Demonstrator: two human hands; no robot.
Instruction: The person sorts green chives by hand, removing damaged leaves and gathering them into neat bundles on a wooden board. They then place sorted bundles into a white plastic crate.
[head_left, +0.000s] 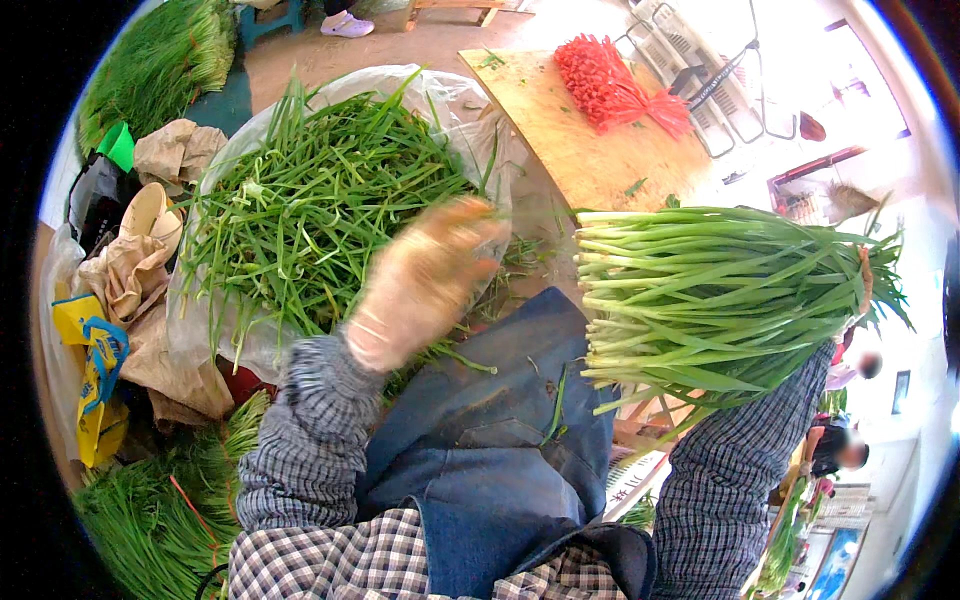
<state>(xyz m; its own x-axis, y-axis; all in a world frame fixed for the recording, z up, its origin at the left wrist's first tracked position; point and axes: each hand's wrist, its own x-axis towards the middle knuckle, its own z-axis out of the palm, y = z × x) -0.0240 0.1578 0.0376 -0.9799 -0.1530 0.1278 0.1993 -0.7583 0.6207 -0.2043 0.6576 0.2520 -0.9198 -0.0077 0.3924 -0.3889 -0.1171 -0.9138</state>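
A thick bunch of garlic chives (700,300), white stem ends to the left and green leaf tips to the right, is held up sideways in my right hand (864,285). Most of that hand is hidden behind the leaves, with only a strip of it showing around the leafy end. My left hand (425,285) is smeared by motion, between the stem ends and a heap of loose green leaves (320,200). Its fingers are too blurred to show whether they hold anything. The heap fills a clear plastic bag (400,78) at the left.
A wooden board (540,120) at the far side bears a red mesh-like bundle (620,85). Piles of green chives (150,520) lie at lower left and far left (160,60). Brown paper (130,275) and a yellow packet (95,380) sit left. A blue apron (480,410) covers my lap.
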